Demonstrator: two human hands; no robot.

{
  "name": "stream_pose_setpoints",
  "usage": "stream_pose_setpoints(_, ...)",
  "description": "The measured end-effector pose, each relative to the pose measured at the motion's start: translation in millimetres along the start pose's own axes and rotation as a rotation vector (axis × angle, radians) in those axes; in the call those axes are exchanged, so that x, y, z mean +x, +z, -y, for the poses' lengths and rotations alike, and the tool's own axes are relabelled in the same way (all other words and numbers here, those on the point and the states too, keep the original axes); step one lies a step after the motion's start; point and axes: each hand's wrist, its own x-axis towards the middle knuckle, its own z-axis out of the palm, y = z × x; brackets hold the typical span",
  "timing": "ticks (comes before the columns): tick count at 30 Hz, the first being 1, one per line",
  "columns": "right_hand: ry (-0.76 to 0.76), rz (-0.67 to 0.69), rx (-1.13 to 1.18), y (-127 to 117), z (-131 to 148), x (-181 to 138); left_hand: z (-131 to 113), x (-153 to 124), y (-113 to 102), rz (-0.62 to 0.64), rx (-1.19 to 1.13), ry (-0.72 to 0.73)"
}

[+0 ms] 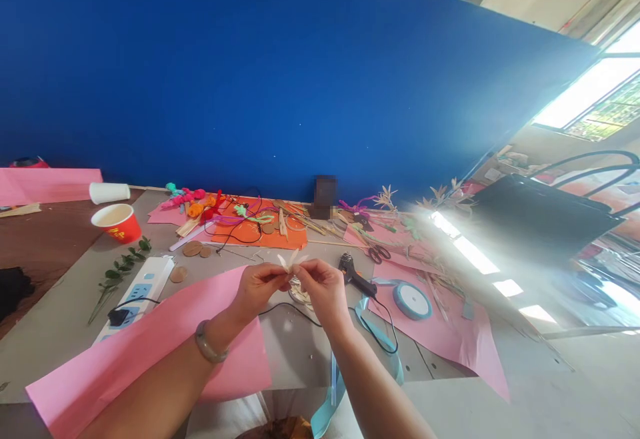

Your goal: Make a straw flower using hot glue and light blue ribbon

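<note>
My left hand (259, 287) and my right hand (323, 286) meet over the table's middle. Both pinch a small pale straw piece (293, 261) whose thin leaves stick up between the fingertips. A grey bangle (210, 344) sits on my left wrist. Under my left forearm lies a large pink paper sheet (145, 352). A black glue gun (356, 278) lies just right of my right hand, its cord running under my wrists.
A red paper cup (118, 222) and a tipped white cup (109, 192) stand at the left, near a white power strip (143, 287) and a green sprig (120, 272). Orange paper (260, 229) with cords, scissors (379, 252), a blue ribbon spool (412, 300) and a black bag (540, 216) lie farther back and right.
</note>
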Motion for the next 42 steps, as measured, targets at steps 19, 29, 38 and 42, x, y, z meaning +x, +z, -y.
stream_pose_setpoints(19,0.017,0.006,0.019,-1,-4,2,4,1,-3,0.068,0.124,0.034)
stream_pose_setpoints(29,0.015,0.064,0.042,-6,-5,7,5,0,-4,0.116,0.129,-0.002)
stream_pose_setpoints(38,-0.018,0.099,-0.201,-29,-2,6,2,1,-1,0.078,0.031,-0.061)
stream_pose_setpoints(42,-0.09,-0.033,-0.515,-73,-17,15,3,1,-2,0.084,0.012,-0.062)
